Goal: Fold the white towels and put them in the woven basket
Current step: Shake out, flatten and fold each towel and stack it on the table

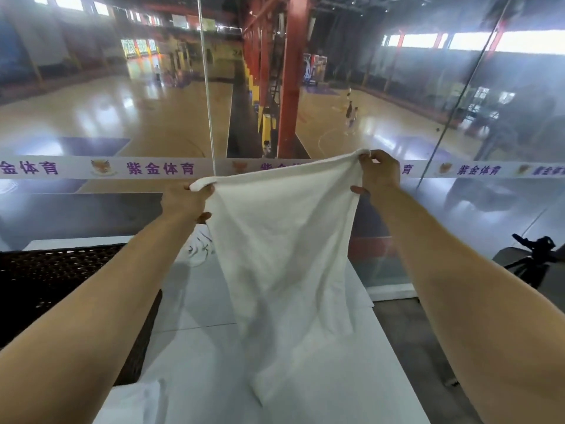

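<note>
From the head camera, your left hand (186, 203) and right hand (379, 174) each pinch a top corner of the white towel (284, 240), held above the white table (195, 301). Its long axis hangs toward 6 o'clock. The woven basket (46, 276) sits at 9 o'clock.

A white banner strip (107, 168) running across the glass wall carries the purple characters 紫金体育, repeated along its length, each beside an orange-and-gold winged crest (104, 167). The repeat behind the raised towel (284, 240) is partly hidden; that at the far right is blurred.
</note>
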`<action>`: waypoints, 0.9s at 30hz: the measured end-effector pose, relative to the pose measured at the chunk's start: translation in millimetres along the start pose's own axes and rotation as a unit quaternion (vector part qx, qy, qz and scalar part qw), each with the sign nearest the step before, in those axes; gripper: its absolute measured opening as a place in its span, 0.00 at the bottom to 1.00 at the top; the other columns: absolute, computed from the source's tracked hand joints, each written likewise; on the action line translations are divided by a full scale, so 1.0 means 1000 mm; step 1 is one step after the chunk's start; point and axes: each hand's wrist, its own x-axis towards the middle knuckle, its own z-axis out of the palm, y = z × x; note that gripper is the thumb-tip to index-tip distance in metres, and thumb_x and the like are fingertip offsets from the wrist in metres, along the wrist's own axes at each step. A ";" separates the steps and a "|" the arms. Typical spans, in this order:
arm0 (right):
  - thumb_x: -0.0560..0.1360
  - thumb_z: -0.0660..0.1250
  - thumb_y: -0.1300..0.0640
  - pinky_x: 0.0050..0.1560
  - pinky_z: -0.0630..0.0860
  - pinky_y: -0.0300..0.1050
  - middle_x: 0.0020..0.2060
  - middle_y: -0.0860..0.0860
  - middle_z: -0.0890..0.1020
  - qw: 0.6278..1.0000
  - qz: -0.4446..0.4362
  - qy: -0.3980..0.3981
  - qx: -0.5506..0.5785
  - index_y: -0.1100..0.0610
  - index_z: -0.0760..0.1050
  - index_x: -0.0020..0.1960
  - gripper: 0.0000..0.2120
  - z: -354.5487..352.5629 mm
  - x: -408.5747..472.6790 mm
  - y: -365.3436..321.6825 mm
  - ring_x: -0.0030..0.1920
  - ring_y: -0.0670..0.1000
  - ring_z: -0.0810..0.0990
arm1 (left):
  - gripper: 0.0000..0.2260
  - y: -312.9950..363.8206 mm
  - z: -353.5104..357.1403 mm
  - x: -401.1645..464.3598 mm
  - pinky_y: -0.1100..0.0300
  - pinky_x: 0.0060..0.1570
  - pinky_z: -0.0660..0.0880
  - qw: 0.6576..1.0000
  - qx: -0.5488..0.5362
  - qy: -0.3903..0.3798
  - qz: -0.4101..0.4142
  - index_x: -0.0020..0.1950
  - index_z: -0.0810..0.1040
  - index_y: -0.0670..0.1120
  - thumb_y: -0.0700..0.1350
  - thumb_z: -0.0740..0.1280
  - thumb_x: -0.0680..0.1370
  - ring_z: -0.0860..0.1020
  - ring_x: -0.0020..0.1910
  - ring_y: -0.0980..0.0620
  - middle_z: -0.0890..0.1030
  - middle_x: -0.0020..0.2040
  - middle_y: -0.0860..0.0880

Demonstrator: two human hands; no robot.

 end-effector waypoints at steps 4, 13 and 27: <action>0.82 0.66 0.52 0.53 0.83 0.62 0.57 0.51 0.77 0.993 0.006 -0.031 0.110 0.50 0.80 0.57 0.07 -0.003 0.050 -0.013 0.60 0.58 0.75 | 0.19 0.033 0.036 0.028 0.41 0.51 0.82 0.993 -0.109 -0.052 -0.019 0.65 0.77 0.45 0.48 0.74 0.77 0.77 0.61 0.41 0.79 0.64 0.45; 0.83 0.63 0.61 0.52 0.81 0.43 0.54 0.50 0.77 0.958 -0.105 -0.089 0.251 0.54 0.75 0.55 0.04 -0.047 0.070 -0.010 0.55 0.47 0.79 | 0.03 0.054 0.060 -0.007 0.54 0.58 0.80 0.969 -0.140 -0.068 0.194 0.51 0.80 0.48 0.44 0.71 0.79 0.81 0.50 0.56 0.82 0.49 0.52; 0.84 0.62 0.59 0.61 0.76 0.48 0.47 0.46 0.83 0.986 0.040 -0.015 0.158 0.56 0.80 0.54 0.08 -0.081 -0.158 0.229 0.54 0.49 0.79 | 0.06 -0.161 -0.063 -0.139 0.72 0.45 0.74 0.986 0.022 -0.114 0.119 0.47 0.84 0.48 0.37 0.71 0.77 0.78 0.40 0.61 0.84 0.40 0.57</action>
